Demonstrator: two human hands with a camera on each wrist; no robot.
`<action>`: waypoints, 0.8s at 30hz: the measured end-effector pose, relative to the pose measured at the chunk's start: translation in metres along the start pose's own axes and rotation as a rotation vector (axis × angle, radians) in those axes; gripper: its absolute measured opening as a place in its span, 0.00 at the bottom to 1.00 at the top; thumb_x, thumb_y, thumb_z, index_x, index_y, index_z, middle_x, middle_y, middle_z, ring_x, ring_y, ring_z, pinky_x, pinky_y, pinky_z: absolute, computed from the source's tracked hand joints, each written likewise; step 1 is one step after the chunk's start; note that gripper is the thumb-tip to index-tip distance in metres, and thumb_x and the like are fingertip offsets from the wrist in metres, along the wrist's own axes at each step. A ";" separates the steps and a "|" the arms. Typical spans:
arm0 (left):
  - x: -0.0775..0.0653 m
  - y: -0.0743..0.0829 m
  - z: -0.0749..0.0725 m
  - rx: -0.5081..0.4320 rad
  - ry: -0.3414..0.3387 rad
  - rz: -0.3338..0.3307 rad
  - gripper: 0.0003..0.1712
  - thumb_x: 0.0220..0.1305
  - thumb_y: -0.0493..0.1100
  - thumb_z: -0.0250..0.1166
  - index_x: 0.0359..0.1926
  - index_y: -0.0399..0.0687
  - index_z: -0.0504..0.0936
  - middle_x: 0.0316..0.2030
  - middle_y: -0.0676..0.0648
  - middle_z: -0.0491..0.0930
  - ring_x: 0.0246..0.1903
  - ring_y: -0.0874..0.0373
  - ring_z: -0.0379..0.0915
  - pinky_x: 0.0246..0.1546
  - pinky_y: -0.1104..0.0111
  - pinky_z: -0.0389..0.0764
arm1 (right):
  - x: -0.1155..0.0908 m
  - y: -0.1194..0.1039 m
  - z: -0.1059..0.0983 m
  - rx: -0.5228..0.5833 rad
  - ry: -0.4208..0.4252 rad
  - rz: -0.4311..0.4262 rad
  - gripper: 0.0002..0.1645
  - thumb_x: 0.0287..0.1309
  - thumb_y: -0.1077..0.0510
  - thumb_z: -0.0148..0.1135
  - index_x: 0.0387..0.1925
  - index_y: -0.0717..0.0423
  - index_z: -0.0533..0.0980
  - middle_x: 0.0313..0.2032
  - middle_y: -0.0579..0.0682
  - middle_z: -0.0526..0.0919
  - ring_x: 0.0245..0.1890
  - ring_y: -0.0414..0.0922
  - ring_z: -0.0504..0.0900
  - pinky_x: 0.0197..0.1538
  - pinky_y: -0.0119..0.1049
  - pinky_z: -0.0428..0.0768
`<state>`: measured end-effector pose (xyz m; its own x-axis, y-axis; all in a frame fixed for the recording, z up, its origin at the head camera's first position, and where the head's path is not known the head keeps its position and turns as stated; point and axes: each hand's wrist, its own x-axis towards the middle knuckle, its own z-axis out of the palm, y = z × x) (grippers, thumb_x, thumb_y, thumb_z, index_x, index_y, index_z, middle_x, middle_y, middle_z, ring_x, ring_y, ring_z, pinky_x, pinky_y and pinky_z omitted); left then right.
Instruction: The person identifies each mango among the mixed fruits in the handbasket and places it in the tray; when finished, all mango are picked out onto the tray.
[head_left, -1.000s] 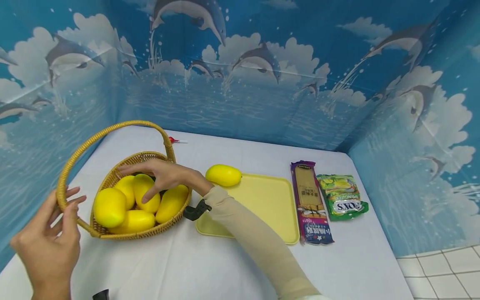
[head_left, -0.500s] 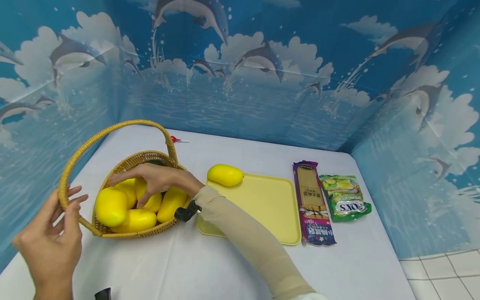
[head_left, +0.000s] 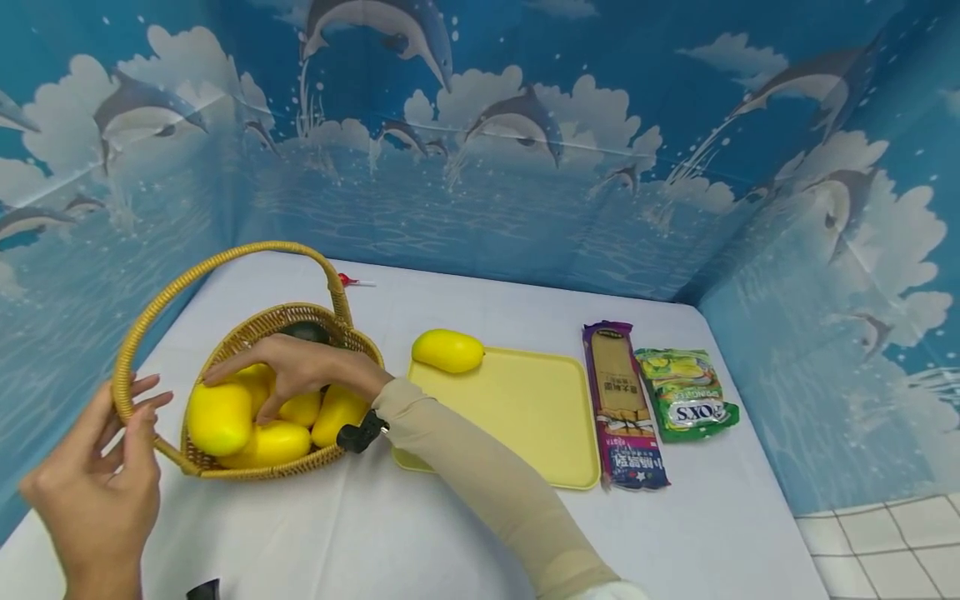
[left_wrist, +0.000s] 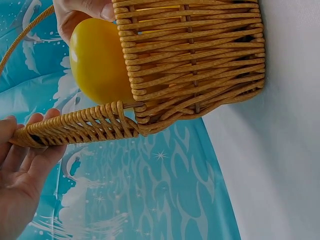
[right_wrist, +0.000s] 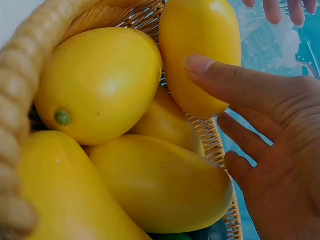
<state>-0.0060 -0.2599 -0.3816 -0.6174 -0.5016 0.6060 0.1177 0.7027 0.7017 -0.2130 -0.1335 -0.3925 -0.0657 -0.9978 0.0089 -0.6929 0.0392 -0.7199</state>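
The wicker basket (head_left: pixel 281 472) holds several yellow mangoes, with a dark green rounded thing (head_left: pixel 306 331) at its far side. My left hand (head_left: pixel 101 475) holds the basket's arched handle (head_left: pixel 138 329) between thumb and fingers. My right hand (head_left: pixel 292 371) is inside the basket, at the leftmost mango (head_left: pixel 220 417). In the right wrist view its thumb (right_wrist: pixel 235 82) lies on the near side of that mango (right_wrist: pixel 202 30), while the index finger passes behind it, partly hidden. Other mangoes (right_wrist: pixel 100 82) lie right beside it.
A pale yellow tray (head_left: pixel 525 417) lies to the right, with one mango (head_left: pixel 447 351) at its far left corner. Beyond it are a pasta packet (head_left: pixel 626 408) and a green FOX'S bag (head_left: pixel 686 393). A red lollipop (head_left: pixel 347 280) lies behind the basket.
My right hand has moved left and down across the mangoes to the leftmost one, uncovering the dark green thing. The left hand keeps its hold on the handle.
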 end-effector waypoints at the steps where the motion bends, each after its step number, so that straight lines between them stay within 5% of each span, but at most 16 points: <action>1: 0.000 0.000 0.001 -0.003 -0.001 0.003 0.29 0.77 0.35 0.65 0.73 0.63 0.80 0.58 0.44 0.88 0.51 0.84 0.80 0.49 0.88 0.77 | 0.000 0.001 0.000 -0.004 0.003 0.005 0.47 0.57 0.60 0.83 0.76 0.60 0.73 0.76 0.51 0.74 0.76 0.37 0.69 0.73 0.16 0.62; 10: -0.002 0.002 0.000 -0.021 -0.018 0.010 0.29 0.77 0.34 0.64 0.74 0.62 0.78 0.60 0.43 0.87 0.51 0.83 0.80 0.49 0.87 0.78 | 0.008 0.004 0.001 -0.043 -0.026 0.022 0.48 0.59 0.59 0.82 0.77 0.59 0.71 0.77 0.51 0.73 0.77 0.37 0.66 0.74 0.16 0.58; 24: -0.001 0.002 -0.002 -0.041 -0.008 0.006 0.30 0.76 0.32 0.65 0.73 0.60 0.79 0.59 0.44 0.88 0.50 0.80 0.82 0.49 0.86 0.79 | 0.017 -0.004 0.005 -0.119 -0.038 0.090 0.46 0.57 0.53 0.84 0.75 0.51 0.75 0.70 0.45 0.77 0.66 0.32 0.70 0.69 0.15 0.63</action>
<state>-0.0040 -0.2587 -0.3800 -0.6230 -0.4929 0.6074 0.1531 0.6846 0.7126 -0.2077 -0.1512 -0.3928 -0.1062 -0.9911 -0.0798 -0.7658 0.1328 -0.6292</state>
